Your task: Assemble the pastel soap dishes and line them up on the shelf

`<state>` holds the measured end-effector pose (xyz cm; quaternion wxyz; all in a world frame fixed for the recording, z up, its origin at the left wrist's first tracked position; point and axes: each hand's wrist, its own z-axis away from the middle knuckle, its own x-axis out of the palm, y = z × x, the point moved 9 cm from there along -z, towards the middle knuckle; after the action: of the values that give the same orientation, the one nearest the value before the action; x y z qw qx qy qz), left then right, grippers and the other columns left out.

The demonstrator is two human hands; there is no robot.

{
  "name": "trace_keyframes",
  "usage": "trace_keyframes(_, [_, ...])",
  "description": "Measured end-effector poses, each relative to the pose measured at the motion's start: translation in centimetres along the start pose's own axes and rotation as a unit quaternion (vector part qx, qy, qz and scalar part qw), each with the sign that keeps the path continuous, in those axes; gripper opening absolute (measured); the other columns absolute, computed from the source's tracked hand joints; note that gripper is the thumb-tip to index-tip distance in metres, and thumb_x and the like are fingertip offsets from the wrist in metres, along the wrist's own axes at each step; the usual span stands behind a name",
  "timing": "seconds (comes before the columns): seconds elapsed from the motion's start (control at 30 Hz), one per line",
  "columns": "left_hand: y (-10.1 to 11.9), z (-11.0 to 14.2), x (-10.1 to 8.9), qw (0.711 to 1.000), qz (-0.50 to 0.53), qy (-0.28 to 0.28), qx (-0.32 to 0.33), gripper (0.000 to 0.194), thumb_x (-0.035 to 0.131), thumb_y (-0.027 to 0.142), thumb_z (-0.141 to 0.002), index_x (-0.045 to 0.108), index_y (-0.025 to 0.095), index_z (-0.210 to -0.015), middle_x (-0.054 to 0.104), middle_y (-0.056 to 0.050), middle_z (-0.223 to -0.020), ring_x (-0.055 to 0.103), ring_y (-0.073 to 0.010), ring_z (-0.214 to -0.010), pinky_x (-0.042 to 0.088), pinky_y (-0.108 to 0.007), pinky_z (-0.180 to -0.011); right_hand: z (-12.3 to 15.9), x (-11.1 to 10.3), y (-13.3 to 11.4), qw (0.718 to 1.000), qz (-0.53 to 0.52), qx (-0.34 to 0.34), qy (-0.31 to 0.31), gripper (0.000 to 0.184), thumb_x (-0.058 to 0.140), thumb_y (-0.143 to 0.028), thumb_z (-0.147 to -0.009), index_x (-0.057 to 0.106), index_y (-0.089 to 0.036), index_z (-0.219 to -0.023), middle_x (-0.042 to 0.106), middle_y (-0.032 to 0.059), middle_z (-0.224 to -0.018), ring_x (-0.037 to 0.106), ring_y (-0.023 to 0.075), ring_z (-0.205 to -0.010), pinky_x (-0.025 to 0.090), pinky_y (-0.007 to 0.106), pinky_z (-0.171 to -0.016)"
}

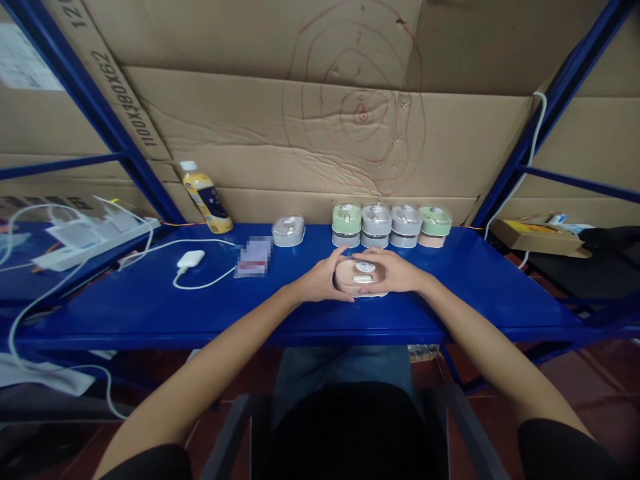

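A pinkish-beige lidded box (347, 275) with rounded corners rests near the front of the blue table. A round white sticker and a pale clasp show on its lid. My left hand (324, 277) curves round its left side, thumb at the front and fingers at the back. Around the right side closes my right hand (397, 271), its fingers reaching over the lid's back edge. Both hands grip the box; its underside is hidden. Behind it stand stacked boxes with a green lid (347, 217), a grey lid (377, 219), another grey lid (406, 219) and a green lid (435, 219).
A single grey box (289, 231) stands left of the stacks. Further left are a blurred-out flat item (253, 257), a white charger (191, 259) with a cable, and a yellow bottle (207, 198). Cardboard (240, 120) backs the table (200, 313); blue posts flank it.
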<state>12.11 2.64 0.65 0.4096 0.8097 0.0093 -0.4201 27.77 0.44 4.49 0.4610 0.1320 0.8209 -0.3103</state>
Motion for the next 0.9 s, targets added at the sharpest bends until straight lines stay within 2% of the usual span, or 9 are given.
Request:
trace_keyframes(0.13, [0.5,-0.2,-0.2,1.0,-0.025,-0.001,0.006,0.132,0.1,0.058,-0.067,0.031,0.022,-0.173,0.055,-0.024,-0.166,0.052,-0.0459,-0.155,0.042,-0.066,-0.127,-0.1,0.6,0.6,1.0,-0.014,0.008,-0.014,0.092,0.087,-0.068,-0.085,0.059,-0.028,-0.163,0.07,0.0131,-0.127,0.069,0.0349,-0.118,0.057,0.057,-0.107])
trace_keyframes(0.27, [1.3,1.0,-1.3,0.993,-0.115,0.004,-0.014,0.113,0.094,0.061,-0.074,0.044,0.022,-0.167,0.051,-0.02,-0.171,0.05,-0.0431,-0.157,0.041,-0.059,-0.13,0.3,1.0,1.9,0.998,-0.027,0.046,-0.029,0.112,0.088,-0.077,-0.077,0.048,-0.029,-0.17,0.067,0.0161,-0.145,0.065,0.0406,-0.134,0.053,0.062,-0.116])
trace_keyframes(0.3, [1.6,1.8,-1.8,0.988,-0.149,0.009,-0.03,0.11,0.092,0.062,-0.076,0.044,0.022,-0.167,0.054,-0.019,-0.169,0.053,-0.0428,-0.155,0.044,-0.058,-0.128,0.4,0.8,2.3,0.998,-0.033,0.056,-0.02,0.113,0.084,-0.08,-0.079,0.046,-0.028,-0.171,0.063,0.0177,-0.152,0.063,0.0416,-0.138,0.052,0.063,-0.118])
trace_keyframes(0.37, [2.1,3.6,-2.8,0.969,-0.234,0.023,-0.078,0.105,0.087,0.064,-0.08,0.044,0.021,-0.166,0.058,-0.02,-0.164,0.06,-0.0424,-0.149,0.051,-0.055,-0.121,0.7,-0.2,3.1,0.996,-0.045,0.078,0.022,0.096,0.068,-0.082,-0.093,0.048,-0.027,-0.169,0.059,0.019,-0.16,0.063,0.0402,-0.14,0.052,0.063,-0.119])
trace_keyframes(0.47, [2.4,6.7,-4.9,0.901,-0.383,0.056,-0.198,0.103,0.082,0.071,-0.085,0.049,0.008,-0.16,0.073,-0.028,-0.138,0.072,-0.0479,-0.127,0.059,-0.054,-0.103,1.1,-2.3,4.0,0.988,-0.038,0.104,0.104,0.071,0.04,-0.074,-0.11,0.062,-0.026,-0.157,0.067,0.017,-0.151,0.066,0.0359,-0.137,0.051,0.061,-0.12])
trace_keyframes(0.53, [2.3,8.0,-6.2,0.847,-0.444,0.081,-0.282,0.103,0.075,0.079,-0.087,0.054,0.003,-0.153,0.076,-0.03,-0.121,0.077,-0.0498,-0.111,0.061,-0.051,-0.09,1.3,-3.1,4.2,0.985,-0.019,0.111,0.132,0.07,0.035,-0.073,-0.112,0.069,-0.024,-0.147,0.072,0.0162,-0.142,0.067,0.0352,-0.136,0.05,0.06,-0.122])
trace_keyframes(0.6, [2.3,8.2,-6.7,0.816,-0.468,0.09,-0.327,0.106,0.069,0.086,-0.088,0.057,-0.001,-0.148,0.076,-0.032,-0.115,0.078,-0.05,-0.102,0.06,-0.049,-0.082,1.3,-3.3,4.2,0.985,-0.009,0.112,0.133,0.071,0.033,-0.075,-0.112,0.072,-0.023,-0.14,0.074,0.0158,-0.137,0.068,0.034,-0.132,0.051,0.058,-0.121])
trace_keyframes(0.8, [2.8,6.1,-7.0,0.801,-0.488,0.08,-0.338,0.117,0.065,0.084,-0.09,0.038,-0.001,-0.166,0.074,-0.031,-0.12,0.078,-0.0467,-0.102,0.058,-0.045,-0.083,1.0,-2.5,4.1,0.99,-0.007,0.103,0.091,0.072,0.027,-0.075,-0.112,0.078,-0.025,-0.124,0.079,0.0132,-0.122,0.071,0.0333,-0.121,0.056,0.057,-0.112])
trace_keyframes(0.9, [3.7,6.1,-6.8,0.801,-0.503,0.063,-0.318,0.103,0.066,0.071,-0.095,0.039,0.003,-0.167,0.075,-0.029,-0.118,0.078,-0.0454,-0.098,0.058,-0.045,-0.078,0.9,-2.3,4.1,0.992,-0.002,0.097,0.077,0.073,0.027,-0.075,-0.112,0.079,-0.025,-0.117,0.079,0.0129,-0.112,0.072,0.0334,-0.114,0.057,0.056,-0.106])
